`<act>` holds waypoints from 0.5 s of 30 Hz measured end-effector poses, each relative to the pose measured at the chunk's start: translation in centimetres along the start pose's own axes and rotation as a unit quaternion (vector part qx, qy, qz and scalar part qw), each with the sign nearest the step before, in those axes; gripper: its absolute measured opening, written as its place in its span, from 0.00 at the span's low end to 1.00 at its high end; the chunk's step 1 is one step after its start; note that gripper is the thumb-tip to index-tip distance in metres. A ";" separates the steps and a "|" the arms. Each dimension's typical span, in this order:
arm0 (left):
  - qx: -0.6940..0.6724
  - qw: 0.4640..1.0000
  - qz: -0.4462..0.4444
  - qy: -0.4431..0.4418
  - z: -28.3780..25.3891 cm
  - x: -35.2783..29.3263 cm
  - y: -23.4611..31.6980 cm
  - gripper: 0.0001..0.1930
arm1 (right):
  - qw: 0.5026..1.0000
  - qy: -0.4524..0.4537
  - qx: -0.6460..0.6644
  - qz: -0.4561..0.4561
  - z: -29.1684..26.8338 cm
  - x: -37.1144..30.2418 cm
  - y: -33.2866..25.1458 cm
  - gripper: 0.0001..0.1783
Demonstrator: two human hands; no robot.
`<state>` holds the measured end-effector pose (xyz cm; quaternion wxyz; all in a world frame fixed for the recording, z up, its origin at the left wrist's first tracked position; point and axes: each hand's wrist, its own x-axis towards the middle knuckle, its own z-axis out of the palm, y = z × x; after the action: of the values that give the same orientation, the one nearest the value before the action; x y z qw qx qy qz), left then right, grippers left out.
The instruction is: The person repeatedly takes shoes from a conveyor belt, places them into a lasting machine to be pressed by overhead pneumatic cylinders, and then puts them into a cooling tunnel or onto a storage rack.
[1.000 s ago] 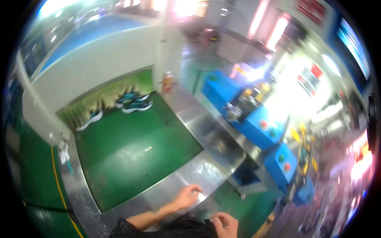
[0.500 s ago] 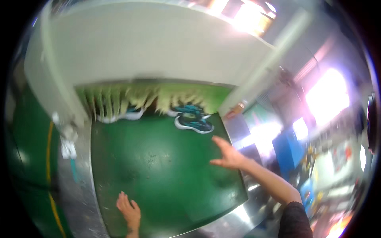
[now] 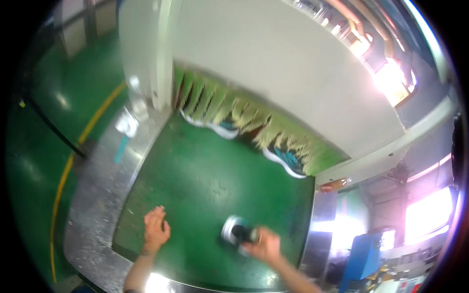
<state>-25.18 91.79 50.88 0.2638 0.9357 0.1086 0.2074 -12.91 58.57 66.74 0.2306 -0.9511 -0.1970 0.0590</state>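
Over the near part of a green belt-like surface (image 3: 195, 185), my right hand (image 3: 266, 244) grips a dark sneaker with a white sole (image 3: 233, 229). The shoe is blurred by motion. My left hand (image 3: 156, 229) hovers over the surface's left side, holding nothing, its thumb apart from the fingers. Farther off, a teal and dark sneaker with a white sole (image 3: 286, 162) lies partly under a yellow-green fringed curtain (image 3: 234, 110). To its left, white-soled shoes (image 3: 223, 131) stick out from the same fringe, mostly hidden.
A pale machine housing (image 3: 273, 68) rises behind the fringe. Along the left runs a metal ledge (image 3: 97, 205) with a white crumpled item (image 3: 127, 123) and a teal strip (image 3: 120, 149). A small orange-brown object (image 3: 334, 184) and a blue box (image 3: 362, 259) are at the right.
My right hand has taken hold of the front sneaker and brought it nearer, away from the fringe. The view has turned and shifted. My left hand stays empty over the surface.
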 end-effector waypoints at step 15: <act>-0.462 0.510 -0.184 -0.702 -11.2 -10.9 31.6 0.39 | 0.928 0.218 0.015 -0.301 -18.7 -34.8 -8.8 0.32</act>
<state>-36.89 66.93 73.00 0.6815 0.4806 -0.0537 -0.5492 -44.01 43.99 88.07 0.2894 -0.8328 -0.4180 -0.2189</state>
